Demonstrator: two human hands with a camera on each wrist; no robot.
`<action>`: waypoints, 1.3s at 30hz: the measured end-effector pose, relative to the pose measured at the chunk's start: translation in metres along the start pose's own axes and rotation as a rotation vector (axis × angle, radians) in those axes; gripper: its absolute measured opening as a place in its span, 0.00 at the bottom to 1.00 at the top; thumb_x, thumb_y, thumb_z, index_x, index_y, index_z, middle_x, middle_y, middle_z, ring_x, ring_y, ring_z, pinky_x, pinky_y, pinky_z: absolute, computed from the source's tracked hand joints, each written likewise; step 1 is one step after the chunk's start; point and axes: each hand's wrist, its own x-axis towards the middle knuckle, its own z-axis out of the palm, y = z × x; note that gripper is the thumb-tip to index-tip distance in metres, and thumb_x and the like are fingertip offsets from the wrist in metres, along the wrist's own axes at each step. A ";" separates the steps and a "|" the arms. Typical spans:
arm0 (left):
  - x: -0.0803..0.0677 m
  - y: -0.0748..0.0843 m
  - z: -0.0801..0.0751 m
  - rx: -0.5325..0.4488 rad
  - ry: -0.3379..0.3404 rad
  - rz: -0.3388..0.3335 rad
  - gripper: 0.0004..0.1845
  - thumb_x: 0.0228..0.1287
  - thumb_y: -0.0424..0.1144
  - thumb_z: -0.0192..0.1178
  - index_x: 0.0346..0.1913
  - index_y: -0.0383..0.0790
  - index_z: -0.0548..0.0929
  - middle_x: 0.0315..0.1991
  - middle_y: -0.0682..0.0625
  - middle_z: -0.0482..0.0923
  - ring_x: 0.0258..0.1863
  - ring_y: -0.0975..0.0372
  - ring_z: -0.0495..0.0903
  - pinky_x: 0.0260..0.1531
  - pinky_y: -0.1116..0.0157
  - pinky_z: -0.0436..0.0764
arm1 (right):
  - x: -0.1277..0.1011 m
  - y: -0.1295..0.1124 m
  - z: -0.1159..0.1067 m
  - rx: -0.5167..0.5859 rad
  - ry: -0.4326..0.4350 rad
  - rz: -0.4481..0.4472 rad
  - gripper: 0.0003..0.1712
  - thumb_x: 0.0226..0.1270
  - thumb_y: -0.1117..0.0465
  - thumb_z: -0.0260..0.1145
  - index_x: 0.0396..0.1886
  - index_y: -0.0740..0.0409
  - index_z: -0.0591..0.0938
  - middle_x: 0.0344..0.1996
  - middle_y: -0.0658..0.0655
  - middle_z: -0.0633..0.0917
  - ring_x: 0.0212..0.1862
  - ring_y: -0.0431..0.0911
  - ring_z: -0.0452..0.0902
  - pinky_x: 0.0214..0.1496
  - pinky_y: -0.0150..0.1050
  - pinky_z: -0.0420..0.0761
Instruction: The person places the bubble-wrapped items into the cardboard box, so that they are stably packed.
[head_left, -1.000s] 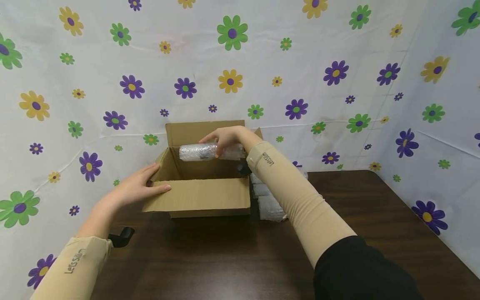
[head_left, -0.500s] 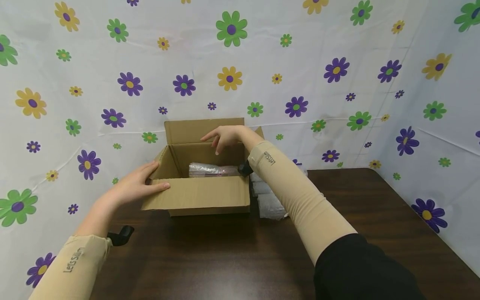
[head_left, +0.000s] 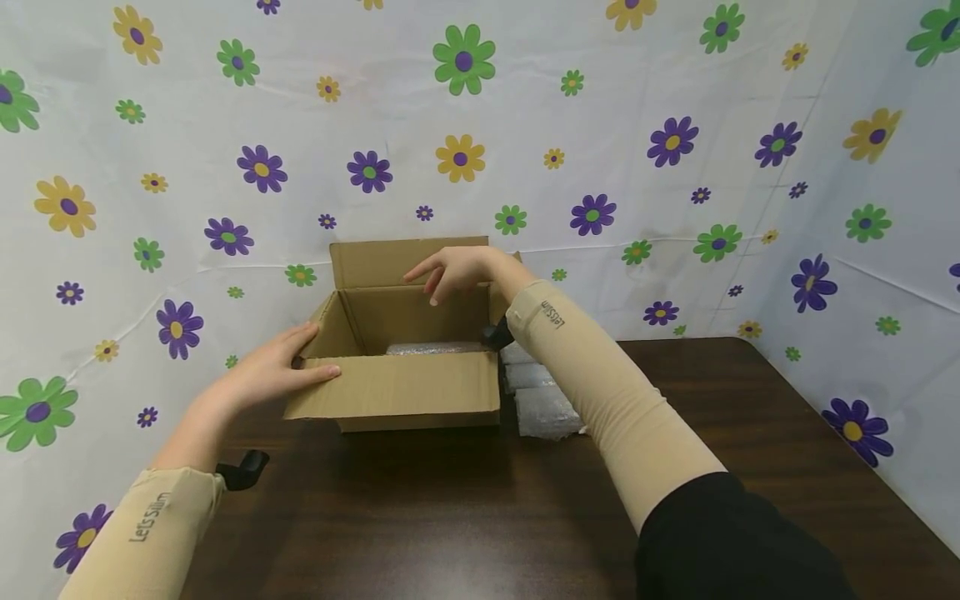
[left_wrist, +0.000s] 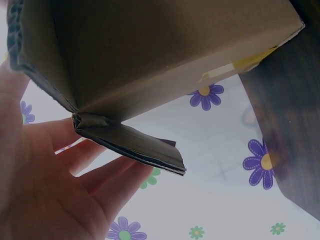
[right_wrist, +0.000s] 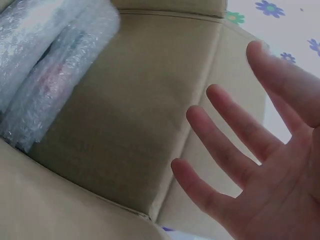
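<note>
1. Two hands work at one open box (head_left: 397,385) on a dark table (head_left: 465,517). The box stands near the table's back edge, against a flowered backdrop (head_left: 600,125).
2. Left hand (head_left: 266,375): fingers nearly straight, laid on the box's left flap, thumb along the front flap. It steadies the box and curls around nothing. In the left wrist view the fingers (left_wrist: 107,182) lie under the folded flap corner.
3. Right hand (head_left: 450,271): held over the box's opening, fingers spread and relaxed, empty. The right wrist view shows the open fingers (right_wrist: 225,150) apart from the cardboard wall, touching nothing.
4. Wrapped bundle (head_left: 431,347): a bubble-wrapped item lying on its side on the box floor, toward the back. In the right wrist view the bundle (right_wrist: 47,70) rests in the inner corner, well clear of the hand.
5. Spare bundles (head_left: 543,408): more bubble-wrapped pieces lie on the table just beside the box's right wall, partly hidden behind the right forearm. Their number cannot be told.
6. Step in hand, as judged: one bundle is placed in the box, and the free hand is clear of it.
7. Next move, as judged: it calls for the right hand to go to the spare bundles at the right wall, close on one, and lift it over the rim, while the left hand steadies the box.
</note>
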 end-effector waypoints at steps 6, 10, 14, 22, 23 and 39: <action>0.000 0.001 -0.001 0.008 0.002 0.009 0.51 0.64 0.60 0.59 0.74 0.26 0.51 0.72 0.26 0.48 0.70 0.34 0.48 0.65 0.36 0.52 | -0.019 0.000 -0.010 0.020 0.019 -0.047 0.32 0.69 0.60 0.65 0.71 0.47 0.69 0.66 0.61 0.72 0.58 0.45 0.74 0.49 0.45 0.77; 0.000 0.003 -0.001 0.008 0.005 0.013 0.51 0.64 0.60 0.59 0.73 0.25 0.52 0.71 0.25 0.49 0.70 0.33 0.49 0.65 0.36 0.53 | -0.033 0.003 -0.018 0.055 0.034 -0.104 0.28 0.69 0.56 0.65 0.68 0.47 0.73 0.64 0.58 0.74 0.43 0.43 0.74 0.34 0.37 0.72; 0.000 0.003 0.000 0.015 0.008 0.015 0.51 0.63 0.60 0.60 0.73 0.24 0.53 0.71 0.25 0.50 0.70 0.33 0.49 0.65 0.36 0.53 | -0.055 0.003 -0.025 0.097 0.091 -0.177 0.27 0.68 0.55 0.66 0.66 0.49 0.75 0.60 0.52 0.78 0.49 0.42 0.77 0.42 0.40 0.77; 0.002 0.002 0.001 0.007 0.004 0.027 0.51 0.64 0.60 0.60 0.73 0.24 0.52 0.71 0.25 0.49 0.70 0.33 0.49 0.65 0.36 0.53 | -0.111 0.014 -0.032 0.150 0.143 -0.261 0.27 0.69 0.60 0.64 0.67 0.53 0.73 0.60 0.53 0.78 0.61 0.47 0.73 0.63 0.49 0.72; 0.002 0.001 0.001 0.007 0.004 0.028 0.51 0.64 0.60 0.60 0.73 0.24 0.52 0.71 0.25 0.49 0.69 0.33 0.49 0.65 0.36 0.53 | -0.118 0.017 -0.032 0.149 0.146 -0.264 0.27 0.69 0.60 0.64 0.67 0.54 0.73 0.61 0.54 0.77 0.62 0.49 0.73 0.63 0.50 0.72; 0.003 -0.001 -0.002 -0.001 0.000 0.033 0.50 0.64 0.59 0.60 0.73 0.24 0.52 0.71 0.25 0.50 0.69 0.33 0.49 0.65 0.37 0.53 | -0.204 0.093 0.010 0.121 0.183 -0.197 0.30 0.70 0.59 0.63 0.70 0.56 0.70 0.65 0.58 0.73 0.63 0.53 0.72 0.61 0.51 0.75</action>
